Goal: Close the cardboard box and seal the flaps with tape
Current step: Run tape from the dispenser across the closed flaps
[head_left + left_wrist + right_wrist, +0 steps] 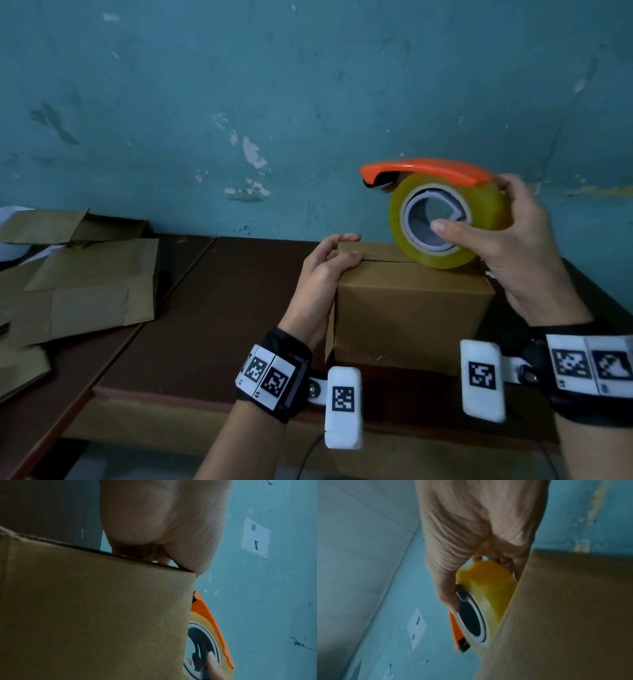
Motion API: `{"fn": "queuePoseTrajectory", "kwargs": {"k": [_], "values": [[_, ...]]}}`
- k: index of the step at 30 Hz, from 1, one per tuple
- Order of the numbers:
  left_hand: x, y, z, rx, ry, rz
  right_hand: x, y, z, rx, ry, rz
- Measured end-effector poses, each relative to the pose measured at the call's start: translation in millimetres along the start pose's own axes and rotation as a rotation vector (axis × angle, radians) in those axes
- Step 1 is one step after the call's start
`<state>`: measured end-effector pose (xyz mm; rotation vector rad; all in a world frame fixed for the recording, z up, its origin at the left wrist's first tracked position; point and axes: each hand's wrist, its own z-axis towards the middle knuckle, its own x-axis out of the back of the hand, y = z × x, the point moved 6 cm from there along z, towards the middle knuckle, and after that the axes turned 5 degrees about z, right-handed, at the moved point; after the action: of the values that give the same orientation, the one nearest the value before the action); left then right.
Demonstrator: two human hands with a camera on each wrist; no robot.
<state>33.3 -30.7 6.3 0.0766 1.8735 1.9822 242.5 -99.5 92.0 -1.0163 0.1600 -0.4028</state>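
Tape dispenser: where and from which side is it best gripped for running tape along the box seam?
Judging by pose, grip the tape dispenser as the right hand does: from the right, fingers behind, thumb in the core. That leaves the orange cutter end leftward, clear of the hand.

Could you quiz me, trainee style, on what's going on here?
1. True or false: the box has its top flaps folded shut.
2. Which hand holds the tape dispenser? A) left B) right C) neither
3. Fill in: the left hand grips the box's top ____ corner.

Key: 1 true. 2 B, the right hand. 3 left.
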Motion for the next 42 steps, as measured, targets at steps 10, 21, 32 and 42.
{"fn": "queuePoseTrajectory", "kwargs": {"k": [10,21,32,42], "values": [[-0.2,0.4,-1.0,-0.002,-0.012,0.031,2.7,-5.2,-0.1,-0.036,-0.005,-0.323],[-4.4,-2.6,2.8,-0.013,-0.010,0.017,-18.2,7.2,0.3,0.003,-0.143,-0.025],[30.0,15.7,6.1,-0.089,0.152,-0.157,-25.1,6.1,-0.5,0.042,-0.186,-0.088],[28.1,21.7,4.4,-0.031,-0.008,-0.190,-27.0,9.4,-2.9,-0.023,-0.188,-0.055]]}}
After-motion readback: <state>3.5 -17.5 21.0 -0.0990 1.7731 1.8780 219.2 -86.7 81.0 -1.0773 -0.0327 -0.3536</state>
